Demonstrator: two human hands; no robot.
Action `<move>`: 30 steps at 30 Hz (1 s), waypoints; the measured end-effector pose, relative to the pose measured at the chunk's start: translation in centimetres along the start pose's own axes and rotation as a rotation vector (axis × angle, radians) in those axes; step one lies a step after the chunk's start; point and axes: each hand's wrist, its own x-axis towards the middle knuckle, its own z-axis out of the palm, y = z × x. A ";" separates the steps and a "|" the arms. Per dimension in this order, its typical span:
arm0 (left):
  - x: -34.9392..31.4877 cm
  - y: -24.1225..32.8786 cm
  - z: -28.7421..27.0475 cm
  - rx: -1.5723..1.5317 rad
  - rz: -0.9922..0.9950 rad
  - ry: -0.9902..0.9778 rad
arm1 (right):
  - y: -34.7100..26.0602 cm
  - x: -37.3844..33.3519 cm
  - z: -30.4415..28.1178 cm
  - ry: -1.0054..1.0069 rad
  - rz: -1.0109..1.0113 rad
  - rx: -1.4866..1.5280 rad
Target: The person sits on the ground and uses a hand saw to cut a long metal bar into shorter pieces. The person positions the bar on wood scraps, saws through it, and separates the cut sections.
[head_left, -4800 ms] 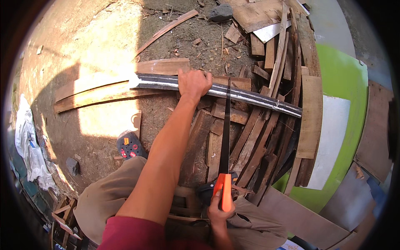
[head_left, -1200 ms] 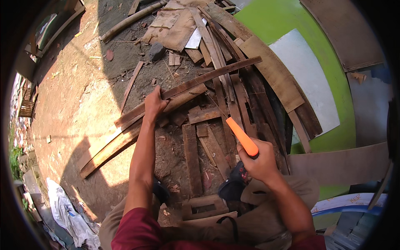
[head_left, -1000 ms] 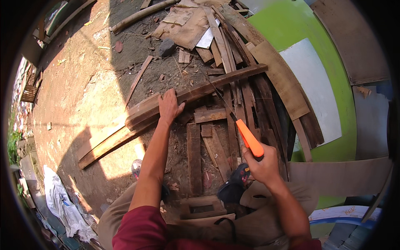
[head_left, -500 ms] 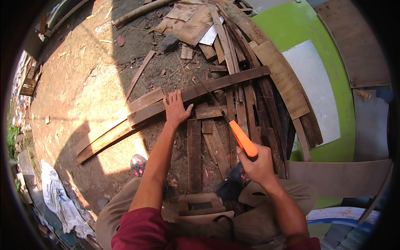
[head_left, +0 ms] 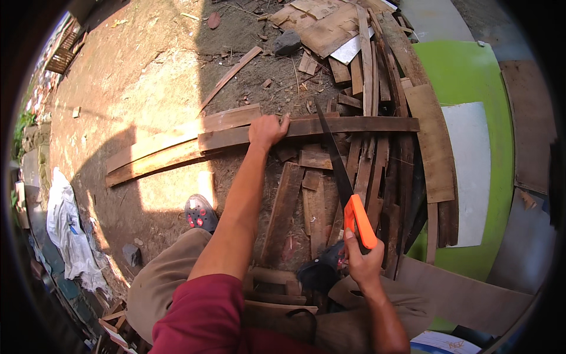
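Note:
My right hand [head_left: 364, 259] is closed around the orange handle of a handsaw [head_left: 340, 168]. The saw's dark blade points away from me and crosses a long dark wooden plank [head_left: 365, 124] near its right part. My left hand [head_left: 268, 130] is wrapped over that plank, to the left of the blade, thumb on the far side. The plank's right end rests across a pile of old boards [head_left: 377, 171]. To the left, a paler sunlit board [head_left: 153, 163] runs on along the same line, with another board [head_left: 230, 118] just behind it.
My shoes [head_left: 200, 212] stand on dirt ground near short loose boards [head_left: 283, 212]. At the right lie a green panel [head_left: 498, 177] and a white sheet [head_left: 469, 171]. Far off are a dark stone [head_left: 287, 42] and plywood scraps [head_left: 333, 29]. A white sack [head_left: 65, 224] lies at left.
My left hand has gone from lying spread on the plank to gripping it. The plank has turned more level across the view. The saw has swung more upright, with more blade showing.

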 end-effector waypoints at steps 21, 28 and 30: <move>0.4 -0.3 0.1 -0.015 -0.043 -0.054 | 1.8 -2.8 5.3 0.098 -0.130 -0.119; 0.4 0.0 0.1 0.020 -0.020 -0.043 | 0.7 0.9 5.5 0.147 -0.106 -0.107; 0.6 -0.3 0.0 0.029 -0.013 -0.033 | 0.7 1.1 5.2 0.117 -0.054 -0.132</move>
